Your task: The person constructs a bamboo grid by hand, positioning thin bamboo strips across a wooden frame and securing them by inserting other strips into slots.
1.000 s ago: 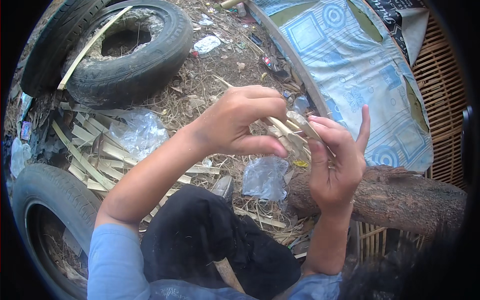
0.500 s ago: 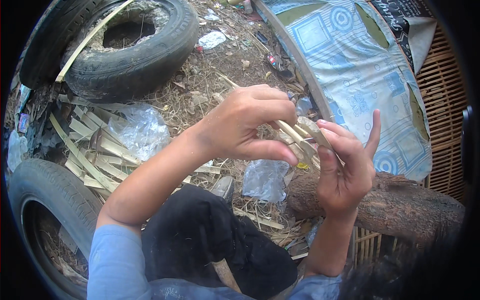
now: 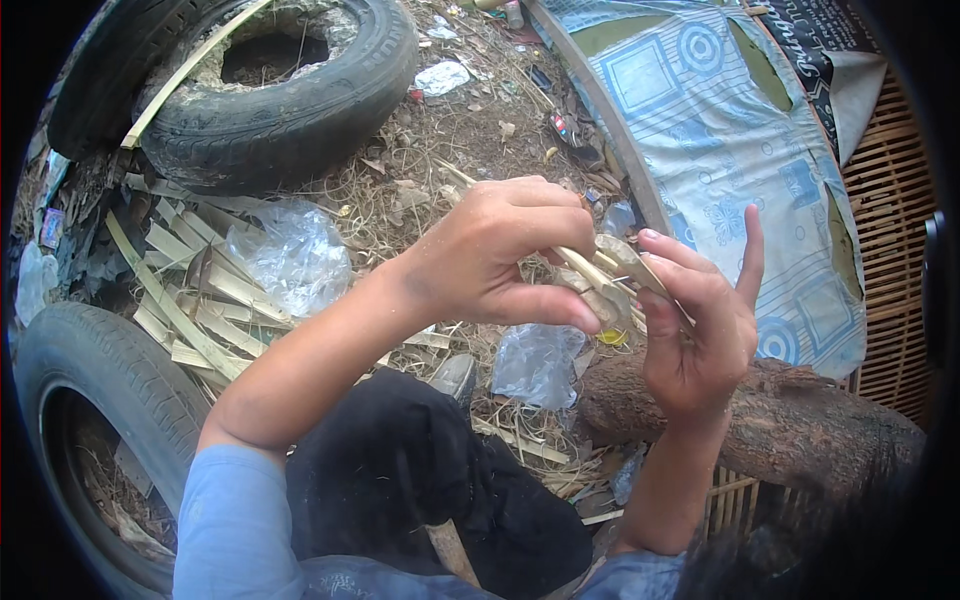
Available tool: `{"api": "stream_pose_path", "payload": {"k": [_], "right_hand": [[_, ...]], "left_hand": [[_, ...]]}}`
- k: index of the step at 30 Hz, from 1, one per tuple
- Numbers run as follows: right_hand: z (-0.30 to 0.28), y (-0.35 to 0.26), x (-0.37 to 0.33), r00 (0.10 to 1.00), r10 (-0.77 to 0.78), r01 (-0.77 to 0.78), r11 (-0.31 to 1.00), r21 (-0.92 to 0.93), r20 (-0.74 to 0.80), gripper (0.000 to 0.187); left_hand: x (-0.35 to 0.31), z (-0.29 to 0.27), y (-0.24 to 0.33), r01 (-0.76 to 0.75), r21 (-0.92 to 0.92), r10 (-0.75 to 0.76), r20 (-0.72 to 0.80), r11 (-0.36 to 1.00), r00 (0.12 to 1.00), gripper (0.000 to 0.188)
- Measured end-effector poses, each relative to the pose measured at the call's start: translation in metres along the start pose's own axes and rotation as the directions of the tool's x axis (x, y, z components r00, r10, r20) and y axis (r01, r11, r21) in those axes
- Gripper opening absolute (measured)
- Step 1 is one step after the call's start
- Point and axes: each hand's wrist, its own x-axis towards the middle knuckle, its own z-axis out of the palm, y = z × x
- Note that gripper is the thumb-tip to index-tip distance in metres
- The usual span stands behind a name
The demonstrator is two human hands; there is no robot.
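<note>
My left hand (image 3: 520,245) is closed round narrow pale bamboo strips (image 3: 578,262), whose ends stick out past its fingers toward the right hand. Thumb and fingers of my right hand (image 3: 705,320) pinch a short flat bamboo piece (image 3: 655,280), with the little finger raised. Between the two hands the pieces meet or cross; which of them touch is hard to make out. Something thin and dark shows near their tips, too small to name.
Old tyres (image 3: 285,130) lie at the far left, another tyre (image 3: 110,400) nearer. Split bamboo strips (image 3: 215,315) and clear plastic bags (image 3: 290,255) litter the ground. A rough log (image 3: 800,420) lies at right, by a blue patterned sheet (image 3: 690,130) and a woven bamboo panel (image 3: 890,220).
The view has shifted slightly, so the surroundings sit a little lower and further right. Both hands keep their grips; the strips between them have turned slightly.
</note>
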Motion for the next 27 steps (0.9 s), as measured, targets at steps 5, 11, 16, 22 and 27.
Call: {"api": "stream_pose_path", "payload": {"k": [5, 11, 16, 22, 27], "right_hand": [[0.006, 0.003, 0.008, 0.995, -0.083, 0.082, 0.996, 0.031, 0.057, 0.010], [0.013, 0.009, 0.023, 0.972, -0.187, 0.184, 0.982, 0.037, 0.142, 0.004], [0.025, 0.020, 0.034, 0.961, -0.221, 0.214, 0.975, 0.059, 0.168, 0.008], [0.022, 0.038, 0.038, 0.980, -0.187, 0.182, 0.981, 0.070, 0.071, 0.009], [0.018, 0.055, 0.025, 0.972, -0.230, 0.232, 0.972, 0.044, -0.050, 0.008]], "left_hand": [[-0.010, -0.003, -0.005, -0.003, 0.002, 0.003, -0.032, 1.000, 0.999, 0.070], [-0.019, -0.007, -0.008, 0.030, -0.008, -0.031, -0.074, 1.000, 0.997, 0.050], [-0.022, -0.003, 0.001, 0.217, 0.016, -0.211, -0.164, 0.976, 0.964, 0.051], [-0.007, 0.008, 0.016, 0.262, 0.041, -0.249, -0.201, 0.964, 0.947, 0.072], [0.017, 0.024, 0.034, 0.441, 0.042, -0.424, -0.212, 0.896, 0.881, 0.074]]}}
